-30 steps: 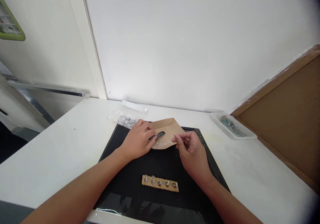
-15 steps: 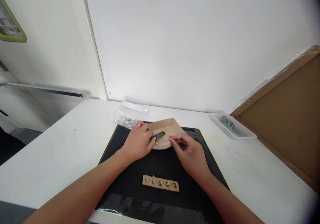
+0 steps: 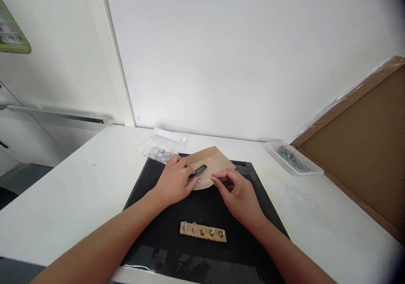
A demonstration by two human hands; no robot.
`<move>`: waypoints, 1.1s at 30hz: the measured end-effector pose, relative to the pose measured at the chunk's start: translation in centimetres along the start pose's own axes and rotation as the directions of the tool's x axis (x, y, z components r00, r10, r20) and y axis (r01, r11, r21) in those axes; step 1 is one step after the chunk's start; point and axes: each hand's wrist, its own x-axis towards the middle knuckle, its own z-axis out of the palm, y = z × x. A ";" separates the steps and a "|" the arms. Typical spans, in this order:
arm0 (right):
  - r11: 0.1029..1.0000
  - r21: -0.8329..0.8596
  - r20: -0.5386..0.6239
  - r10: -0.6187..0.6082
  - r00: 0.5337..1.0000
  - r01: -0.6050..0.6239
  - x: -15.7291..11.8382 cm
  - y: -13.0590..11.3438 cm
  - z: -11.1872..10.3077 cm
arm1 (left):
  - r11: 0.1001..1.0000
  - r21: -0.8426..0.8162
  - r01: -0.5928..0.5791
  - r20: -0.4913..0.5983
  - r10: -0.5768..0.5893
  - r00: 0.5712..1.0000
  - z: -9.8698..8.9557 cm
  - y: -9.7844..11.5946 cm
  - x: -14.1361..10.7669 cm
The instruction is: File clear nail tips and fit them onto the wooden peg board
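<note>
My left hand is closed around a dark, slightly curved nail file, whose end sticks out past the fingertips. Under the file lies a sheet of brown paper with whitish dust or bits near its front edge. My right hand pinches thumb and forefinger together at the paper's right front edge; whatever sits between those fingertips is too small to make out. Closer to me, a tan strip carries a row of several small posts, some topped with clear nail-tip-like pieces.
A black mat covers the middle of the white table. Behind my left hand are clear plastic packets. At the right stands a translucent tray with green bits, beside a brown framed board.
The brown paper has turned and shifted slightly, its far corner moving left. My right fingertips have moved a little left. The left hand still holds the nail file.
</note>
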 end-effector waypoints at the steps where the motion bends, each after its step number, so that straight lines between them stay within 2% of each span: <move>1: 1.000 -0.012 0.009 -0.009 1.000 0.009 0.0 0.1 0.0 | 1.000 -0.002 0.002 0.005 -0.002 1.000 0.0 0.0 0.0; 13: 0.998 -0.060 0.020 -0.020 1.000 0.021 0.1 0.4 0.1 | 1.000 0.005 0.017 0.038 -0.017 0.999 0.2 -0.6 0.1; 19: 0.997 -0.070 0.022 -0.019 1.000 0.020 0.2 0.5 0.1 | 0.997 0.080 -0.023 0.057 0.018 0.998 0.5 -0.8 0.2; 27: 0.997 -0.077 0.023 -0.013 1.000 0.015 0.2 0.6 0.0 | 0.992 0.117 -0.055 -0.029 0.059 0.998 0.6 -1.1 0.5; 33: 0.998 -0.068 0.014 -0.018 1.000 0.019 0.2 0.2 0.0 | 0.998 -0.043 -0.034 -0.135 0.028 0.990 0.4 -0.6 0.6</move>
